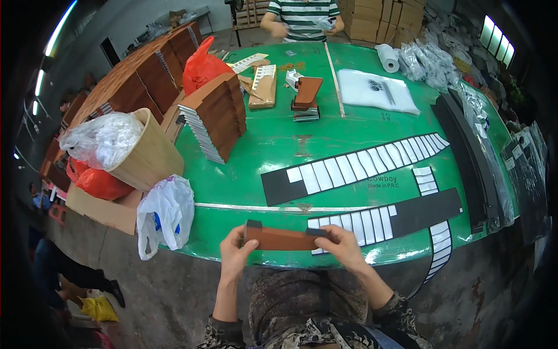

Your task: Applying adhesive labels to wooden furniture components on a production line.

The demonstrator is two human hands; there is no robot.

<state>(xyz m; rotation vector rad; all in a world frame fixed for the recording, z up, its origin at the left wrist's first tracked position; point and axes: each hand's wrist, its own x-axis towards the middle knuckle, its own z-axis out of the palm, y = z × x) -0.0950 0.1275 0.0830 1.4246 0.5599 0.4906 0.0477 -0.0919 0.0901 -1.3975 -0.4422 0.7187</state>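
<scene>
Both my hands hold a short brown wood-look panel (282,239) in front of me, at the near edge of the green table. My left hand (233,250) pinches its left end, where a black foam-like block (254,227) stands up. At the right end my right hand (344,249) grips it beside a second dark block (317,232). Just beyond lies a black sheet (424,210) partly covered with white pieces. Farther off is another black sheet (279,187) with a row of white pieces. A short strip (426,181) of them pokes out between the two.
A tall stack of brown panels (224,113) stands left, a smaller stack (306,107) farther back. A tan bin (154,154) and white plastic bag (167,212) flank the left edge. Clear plastic sheets (363,93) and long black strips (465,163) lie right. A person (305,17) stands opposite.
</scene>
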